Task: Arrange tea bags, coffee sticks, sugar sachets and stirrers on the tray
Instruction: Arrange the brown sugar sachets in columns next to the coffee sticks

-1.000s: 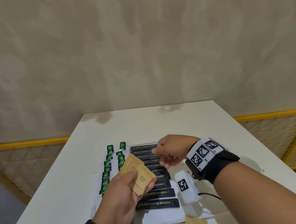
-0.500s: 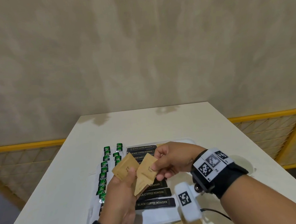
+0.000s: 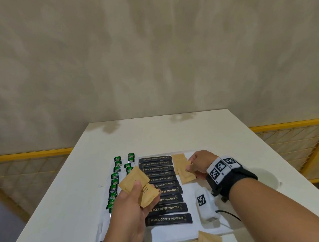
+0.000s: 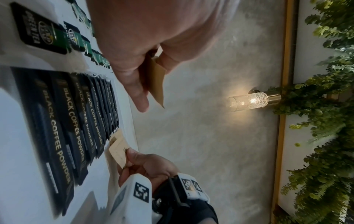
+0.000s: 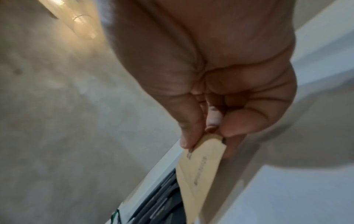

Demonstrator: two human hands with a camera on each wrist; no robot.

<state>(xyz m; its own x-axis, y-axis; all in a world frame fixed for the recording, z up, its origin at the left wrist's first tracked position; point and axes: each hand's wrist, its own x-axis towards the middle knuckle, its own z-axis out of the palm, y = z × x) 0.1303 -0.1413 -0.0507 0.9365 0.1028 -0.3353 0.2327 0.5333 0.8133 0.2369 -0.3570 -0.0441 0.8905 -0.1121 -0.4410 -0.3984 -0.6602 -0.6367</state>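
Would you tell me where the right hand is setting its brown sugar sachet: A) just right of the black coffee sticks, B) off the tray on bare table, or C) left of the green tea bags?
A: the right hand pinches a brown sugar sachet beside the black coffee sticks, on the tray.

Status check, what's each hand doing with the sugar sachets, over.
Left hand holds spare brown sugar sachets. Right hand pinches one sachet, laying it right of the coffee sticks on the tray. Nothing in the way.

brown sachet [image 5: 199, 171] in right hand [image 5: 220, 84]
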